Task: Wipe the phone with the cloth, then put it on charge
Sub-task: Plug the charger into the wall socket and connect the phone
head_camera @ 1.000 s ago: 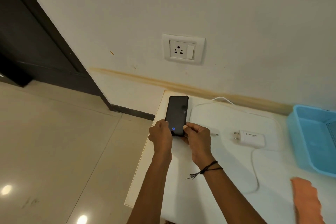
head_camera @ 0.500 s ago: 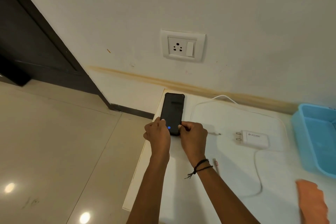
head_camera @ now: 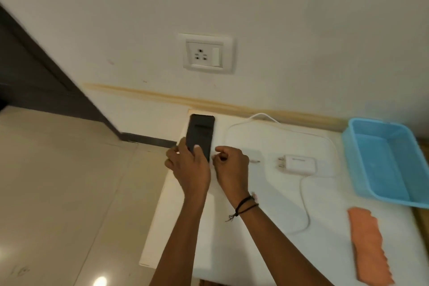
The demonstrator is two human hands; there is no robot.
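Gripping phone [head_camera: 200, 137], left hand [head_camera: 189, 169] (thumb on top), right hand [head_camera: 231, 165] curled.

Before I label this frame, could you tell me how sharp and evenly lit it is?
Head view: slight motion blur softens the phone and leaves the lettering on the charger adapter unreadable; head view: a bright glare spot on the glossy floor tiles, lower left; head view: the wide lens skews the wall socket; lighting soft, shadows faint.

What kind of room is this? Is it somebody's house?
Probably a room in a home: a white table stands against a wall with a socket plate, beside a glossy tiled floor and a dark door frame.
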